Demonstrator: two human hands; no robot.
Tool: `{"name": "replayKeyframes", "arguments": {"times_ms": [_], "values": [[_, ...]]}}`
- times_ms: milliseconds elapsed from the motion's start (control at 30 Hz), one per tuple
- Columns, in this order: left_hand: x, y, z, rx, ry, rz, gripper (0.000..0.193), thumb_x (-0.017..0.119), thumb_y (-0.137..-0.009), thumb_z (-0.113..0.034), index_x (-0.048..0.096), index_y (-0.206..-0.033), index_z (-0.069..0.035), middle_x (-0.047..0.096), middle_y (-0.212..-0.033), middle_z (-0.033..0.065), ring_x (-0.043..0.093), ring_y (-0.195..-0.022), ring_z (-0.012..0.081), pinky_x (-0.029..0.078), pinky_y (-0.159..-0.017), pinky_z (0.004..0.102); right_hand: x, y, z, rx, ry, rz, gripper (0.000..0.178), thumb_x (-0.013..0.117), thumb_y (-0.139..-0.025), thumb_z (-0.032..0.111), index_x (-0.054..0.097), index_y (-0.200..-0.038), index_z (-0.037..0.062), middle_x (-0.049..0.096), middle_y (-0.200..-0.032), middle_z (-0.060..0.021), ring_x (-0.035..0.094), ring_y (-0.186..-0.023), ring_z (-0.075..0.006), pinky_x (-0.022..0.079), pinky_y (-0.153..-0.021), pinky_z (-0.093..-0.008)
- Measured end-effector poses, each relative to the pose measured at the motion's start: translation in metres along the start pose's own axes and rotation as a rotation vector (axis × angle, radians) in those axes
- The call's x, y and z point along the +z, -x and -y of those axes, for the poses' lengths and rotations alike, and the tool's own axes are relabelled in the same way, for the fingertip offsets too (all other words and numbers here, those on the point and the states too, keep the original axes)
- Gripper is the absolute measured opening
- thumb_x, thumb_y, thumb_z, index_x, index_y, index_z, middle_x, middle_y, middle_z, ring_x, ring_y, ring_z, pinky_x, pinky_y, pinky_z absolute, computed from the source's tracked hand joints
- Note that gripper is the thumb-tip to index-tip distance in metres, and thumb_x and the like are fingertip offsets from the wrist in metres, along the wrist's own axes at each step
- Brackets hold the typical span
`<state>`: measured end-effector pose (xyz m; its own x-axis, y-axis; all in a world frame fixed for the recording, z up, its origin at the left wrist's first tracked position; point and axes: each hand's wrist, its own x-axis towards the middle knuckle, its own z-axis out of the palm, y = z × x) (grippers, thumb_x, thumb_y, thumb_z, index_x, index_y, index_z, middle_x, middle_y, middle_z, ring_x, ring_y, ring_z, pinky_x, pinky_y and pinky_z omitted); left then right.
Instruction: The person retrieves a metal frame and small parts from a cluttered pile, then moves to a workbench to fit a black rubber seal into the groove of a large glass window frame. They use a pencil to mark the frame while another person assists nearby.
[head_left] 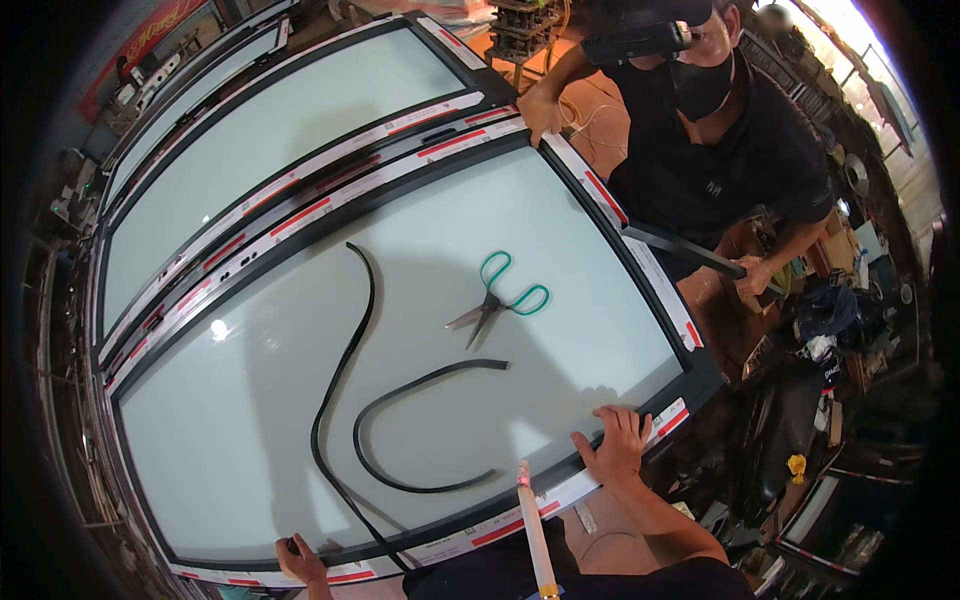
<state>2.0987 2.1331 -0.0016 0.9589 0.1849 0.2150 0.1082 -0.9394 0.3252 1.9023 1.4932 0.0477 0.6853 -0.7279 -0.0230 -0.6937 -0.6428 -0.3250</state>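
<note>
A large framed glass pane [230, 440] lies flat before me, its dark frame partly covered with white and red tape. At the near left edge, my left hand [302, 562] is closed around a small black, rounded thing [293, 546] whose kind I cannot make out. My right hand [614, 448] rests with fingers spread on the near right part of the frame and glass. On the glass lie scissors [490, 300] with green handles, blades parted. A long black rubber strip [345, 365] snakes across to the near edge; a shorter strip [365, 415] curves beside it.
Across the far right corner stands a co-worker [740, 150], one hand on the frame, the other gripping a dark bar [690, 250]. More framed panes [290, 110] sit beyond mine. A lit cigarette [535, 530] juts up from below. Clutter [840, 320] lies at right.
</note>
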Motion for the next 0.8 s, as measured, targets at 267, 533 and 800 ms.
{"name": "replayKeyframes", "arguments": {"times_ms": [267, 533, 800], "values": [[0.002, 0.004, 0.0, -0.051, 0.262, -0.005, 0.02, 0.077, -0.097, -0.021, 0.068, -0.098, -0.003, 0.072, -0.088, 0.0191, 0.071, -0.078, 0.0407, 0.055, -0.073, 0.0502, 0.013, 0.004, -0.008, 0.002, 0.053, -0.011, 0.055, 0.087, -0.086, 0.047, 0.069, -0.125, 0.0119, 0.066, -0.132, -0.0101, 0.054, -0.136, -0.0341, 0.019, -0.128, -0.0694], [-0.007, 0.0, -0.011, -0.061, -0.062, -0.008, 0.024, 0.082, -0.094, -0.028, 0.069, -0.096, -0.008, 0.075, -0.089, 0.0167, 0.073, -0.081, 0.0397, 0.058, -0.073, 0.0484, 0.009, 0.007, -0.007, 0.017, 0.022, 0.009, 0.05, 0.082, -0.09, 0.046, 0.069, -0.125, 0.0122, 0.065, -0.135, -0.0085, 0.051, -0.139, -0.0345, 0.016, -0.13, -0.0701], [-0.009, 0.002, -0.015, 0.02, -0.053, -0.061, 0.024, 0.081, -0.094, -0.027, 0.068, -0.098, -0.008, 0.074, -0.09, 0.0167, 0.073, -0.081, 0.0404, 0.057, -0.072, 0.0492, 0.005, 0.007, -0.003, 0.026, 0.015, 0.024, 0.05, 0.082, -0.092, 0.047, 0.069, -0.125, 0.0119, 0.066, -0.133, -0.0067, 0.052, -0.139, -0.0324, 0.017, -0.13, -0.0695]]}}
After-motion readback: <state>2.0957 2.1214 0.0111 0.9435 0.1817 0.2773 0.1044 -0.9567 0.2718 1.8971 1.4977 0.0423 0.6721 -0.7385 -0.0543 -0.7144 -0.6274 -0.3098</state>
